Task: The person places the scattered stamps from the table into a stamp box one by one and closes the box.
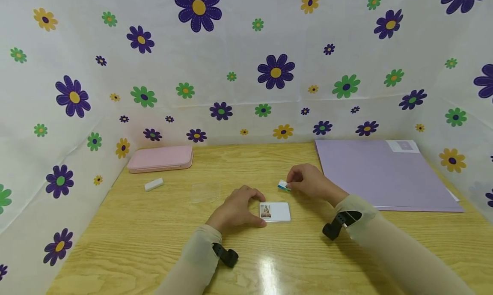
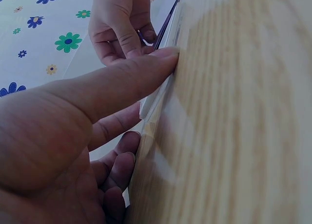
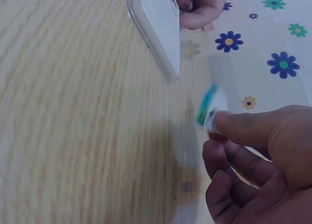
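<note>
A flat white rectangular case with a small picture on its left part lies on the table. My left hand holds it at its left end, thumb at the near edge and fingers at the far edge. In the left wrist view the thumb reaches along the thin case. Beyond it and to the right, my right hand pinches a small white piece with blue and green edging between thumb and forefinger. That piece is just above the wooden table, apart from the case.
A pink pencil case lies at the back left, with a small white block in front of it. A clear plastic sheet is left of my left hand. At the right lies a large purple folder. Flowered cloth hangs behind.
</note>
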Tool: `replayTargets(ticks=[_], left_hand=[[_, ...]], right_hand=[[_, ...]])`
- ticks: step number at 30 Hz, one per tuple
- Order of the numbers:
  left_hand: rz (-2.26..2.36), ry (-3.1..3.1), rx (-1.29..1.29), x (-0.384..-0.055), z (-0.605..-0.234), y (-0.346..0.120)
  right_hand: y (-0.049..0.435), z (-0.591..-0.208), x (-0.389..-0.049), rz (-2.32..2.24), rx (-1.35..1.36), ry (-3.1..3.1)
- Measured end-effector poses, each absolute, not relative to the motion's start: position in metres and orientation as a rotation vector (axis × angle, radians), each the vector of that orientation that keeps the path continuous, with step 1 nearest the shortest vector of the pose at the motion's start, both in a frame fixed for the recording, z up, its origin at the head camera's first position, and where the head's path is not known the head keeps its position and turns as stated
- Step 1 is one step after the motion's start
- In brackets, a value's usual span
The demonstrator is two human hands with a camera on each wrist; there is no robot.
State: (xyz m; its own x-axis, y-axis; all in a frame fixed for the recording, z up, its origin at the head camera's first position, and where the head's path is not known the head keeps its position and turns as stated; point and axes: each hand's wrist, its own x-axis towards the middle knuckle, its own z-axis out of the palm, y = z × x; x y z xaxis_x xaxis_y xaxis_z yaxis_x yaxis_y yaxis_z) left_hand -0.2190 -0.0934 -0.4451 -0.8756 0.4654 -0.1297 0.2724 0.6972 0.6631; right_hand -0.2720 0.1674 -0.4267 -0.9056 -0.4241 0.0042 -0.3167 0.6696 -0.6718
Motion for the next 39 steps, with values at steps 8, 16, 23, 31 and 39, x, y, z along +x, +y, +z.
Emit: replayTargets(ticks=[8,16,23,31,39], left_hand=[[0.953,2.613,0.6,-0.219,-0.446,-0.094],[0.958,2.612,0.608,-0.22,-0.445,-0.093],[0.958,2.61,0.612,-0.22,-0.445,-0.094],[0.959,2.607,0.596,-0.219,-0.445,-0.094],[0.959,2.608,0.594,-0.218,-0.444,-0.093]], right_hand=[[0.166,-0.421,-0.268,-1.129,-0.542,2.684],[0.167,-0.418,-0.264,-1.215,-0.511,2.63],[0.169,-0.415,-0.259,-1.272,-0.536,2.572],[0.167,-0.414,-0.255,-1.288,-0.594,2.536],[0.165,-0.414,-0.251,-1.215,-0.699,2.51]])
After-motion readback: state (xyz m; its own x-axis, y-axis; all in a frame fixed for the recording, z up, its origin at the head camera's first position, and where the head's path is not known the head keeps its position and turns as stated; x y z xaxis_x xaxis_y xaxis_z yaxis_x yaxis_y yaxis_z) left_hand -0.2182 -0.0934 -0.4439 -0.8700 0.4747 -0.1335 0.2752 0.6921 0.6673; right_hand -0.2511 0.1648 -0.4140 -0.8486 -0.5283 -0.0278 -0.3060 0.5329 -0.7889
